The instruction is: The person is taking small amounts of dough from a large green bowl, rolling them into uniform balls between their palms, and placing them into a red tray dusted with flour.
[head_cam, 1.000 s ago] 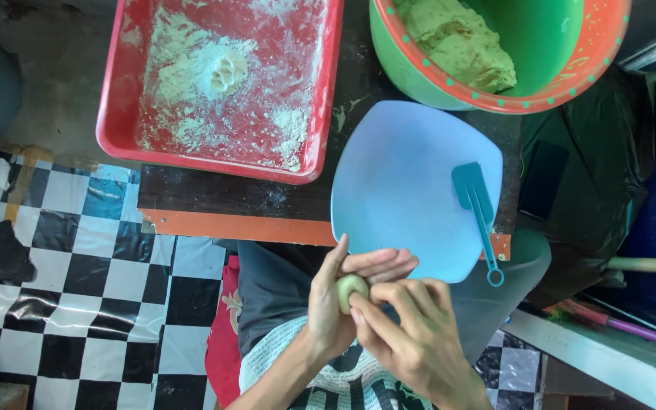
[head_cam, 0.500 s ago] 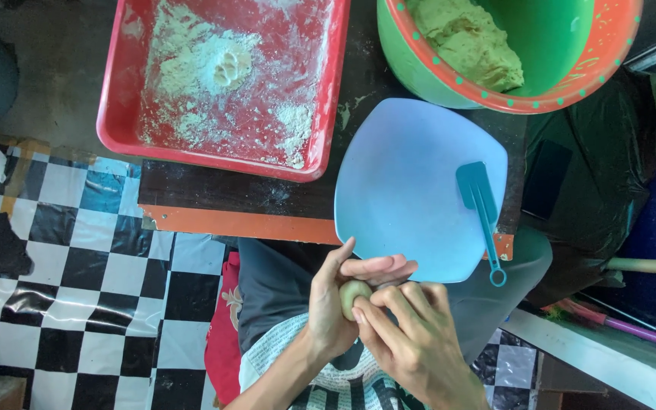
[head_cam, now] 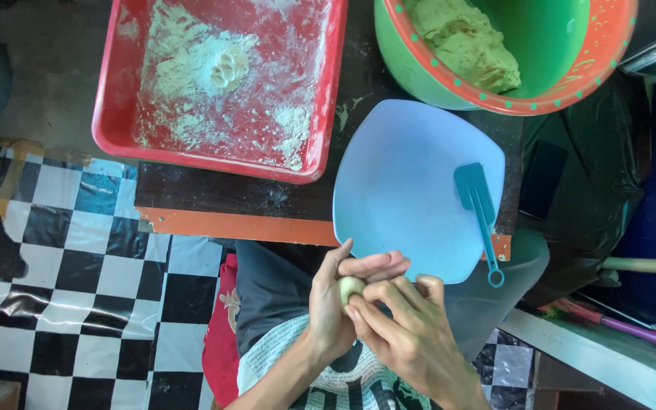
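Left hand: the left hand is curled partly closed around a small dough ball, which is cupped against the palm.
Right hand: the right hand is laid over the ball from the other side, fingers bent, fingertips pressed on it; it is not fully closed.
Dough ball: it is held between both hands above the lap, just beside the near edge of the blue plate.
Drop risk: the ball is worked off the table edge, so a loosened grip is judged likely to send it onto the lap or the checked floor.
Sticking risk: dough may be smeared on the fingers if too little flour is carried from the red tray.
Knock risk: the teal scraper overhangs the plate rim and could be tipped off by an elbow or wrist.
Supply: the dough mass lies in the green basin, well apart from the hands.
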